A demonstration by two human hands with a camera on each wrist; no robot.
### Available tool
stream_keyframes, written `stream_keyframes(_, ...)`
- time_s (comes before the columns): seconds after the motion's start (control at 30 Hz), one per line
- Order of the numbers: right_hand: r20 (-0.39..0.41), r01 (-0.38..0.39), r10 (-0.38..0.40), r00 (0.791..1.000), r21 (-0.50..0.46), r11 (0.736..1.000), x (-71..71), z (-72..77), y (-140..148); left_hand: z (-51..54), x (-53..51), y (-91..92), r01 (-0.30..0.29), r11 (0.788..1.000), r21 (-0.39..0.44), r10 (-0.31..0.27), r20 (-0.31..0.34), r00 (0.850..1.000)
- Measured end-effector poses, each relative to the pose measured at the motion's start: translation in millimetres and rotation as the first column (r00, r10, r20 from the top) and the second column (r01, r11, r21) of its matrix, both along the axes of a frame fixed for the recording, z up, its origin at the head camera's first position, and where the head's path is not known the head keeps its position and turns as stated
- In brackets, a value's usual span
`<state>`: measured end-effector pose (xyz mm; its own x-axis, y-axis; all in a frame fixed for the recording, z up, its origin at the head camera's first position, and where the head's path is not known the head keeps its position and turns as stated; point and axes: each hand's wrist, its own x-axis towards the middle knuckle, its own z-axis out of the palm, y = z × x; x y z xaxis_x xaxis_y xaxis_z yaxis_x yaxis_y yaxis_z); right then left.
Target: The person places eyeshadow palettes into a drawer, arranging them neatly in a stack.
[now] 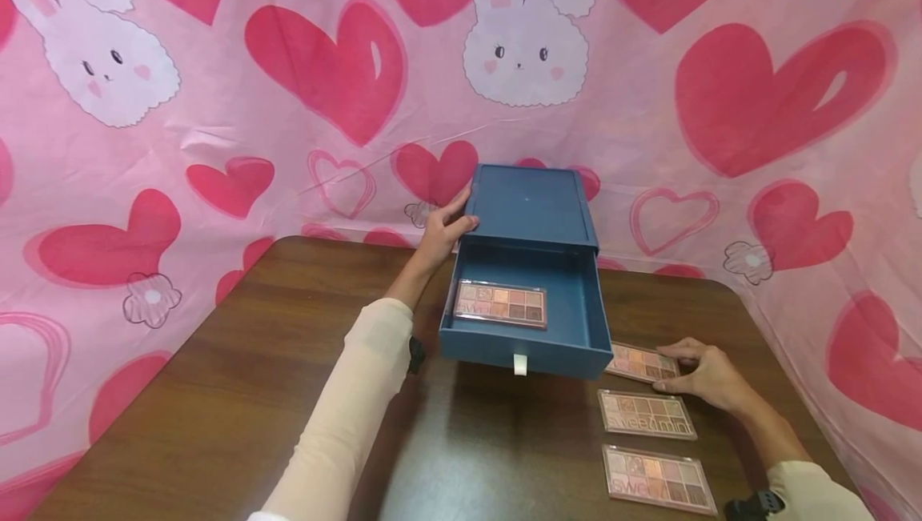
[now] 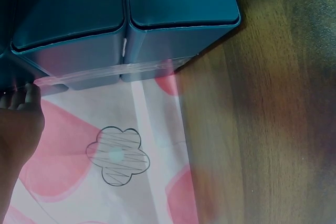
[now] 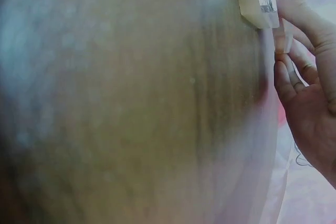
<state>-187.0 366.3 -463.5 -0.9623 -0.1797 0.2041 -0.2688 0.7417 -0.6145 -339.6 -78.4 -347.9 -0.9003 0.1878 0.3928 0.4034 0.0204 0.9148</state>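
A blue drawer box (image 1: 533, 205) stands with its drawer (image 1: 569, 297) pulled out towards the camera. One eyeshadow palette (image 1: 500, 304) lies in the drawer's left part. My left hand (image 1: 441, 234) grips the box's left side, thumb over the top edge; in the left wrist view the hand (image 2: 21, 124) shows at the far left, against the box (image 2: 181, 45). To the right of the drawer, my right hand (image 1: 709, 373) holds the right end of another palette (image 1: 641, 362) between thumb and fingers. The right wrist view shows this hand (image 3: 312, 87) at the right edge.
Two more palettes, one (image 1: 647, 414) behind the other (image 1: 657, 479), lie on the brown wooden table (image 1: 216, 393) nearer the camera, below my right hand. A white pull tab (image 1: 520, 365) hangs on the drawer front. Behind the table hangs a pink cloth (image 1: 288, 161) with hearts and rabbits.
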Motion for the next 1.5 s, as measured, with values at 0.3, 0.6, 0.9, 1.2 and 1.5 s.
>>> stream_keyframes(0.3, 0.004, 0.069, -0.070, 0.998, 0.022, 0.997, 3.7, 12.6, 0, 2.5, 0.2, -0.7, -0.005, 1.000, -0.011, 0.005, -0.007, 1.000)
stream_keyframes(0.6, -0.064, 0.056, -0.061, 0.996, -0.064, 0.996, 5.3, 33.8, -2, 2.3, 1.7, -0.7, 0.019, 1.000, 0.000, -0.019, -0.012, 1.000)
stream_keyframes(0.9, -0.135, 0.043, -0.062, 0.989, -0.137, 0.990, 10.7, 61.0, -6, 3.7, 2.4, -0.8, -0.004, 1.000, -0.030, 0.004, -0.015, 1.000)
stream_keyframes(1.2, -0.195, -0.065, 0.028, 0.980, -0.183, 0.981, 16.7, 83.8, -11, 2.3, 1.9, -0.8, -0.012, 0.999, -0.037, 0.011, -0.008, 1.000)
stream_keyframes(1.5, -0.253, -0.070, 0.039, 0.967, -0.112, 0.991, 21.5, 114.0, -20, 2.8, 3.3, 0.0, 0.001, 1.000, -0.019, -0.001, 0.010, 1.000)
